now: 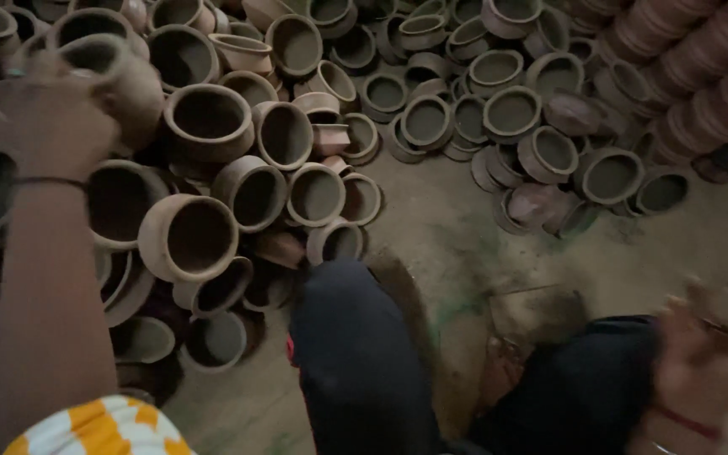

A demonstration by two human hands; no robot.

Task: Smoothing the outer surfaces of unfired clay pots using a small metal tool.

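Observation:
My left hand (52,114) is raised at the upper left and grips a brown clay pot (124,76) by its rim, above a heap of similar pots (204,126). A thin dark band circles that wrist. My right hand (705,354) is low at the right edge, blurred, near my dark-trousered knee (583,379); whether it holds anything cannot be told. My other knee (355,345) points toward the heap.
Unfired clay pots lie piled across the left and top, with a second cluster of darker grey pots (507,109) at upper middle. Stacked reddish pots (693,59) line the upper right. Bare dusty floor (465,236) runs between the piles.

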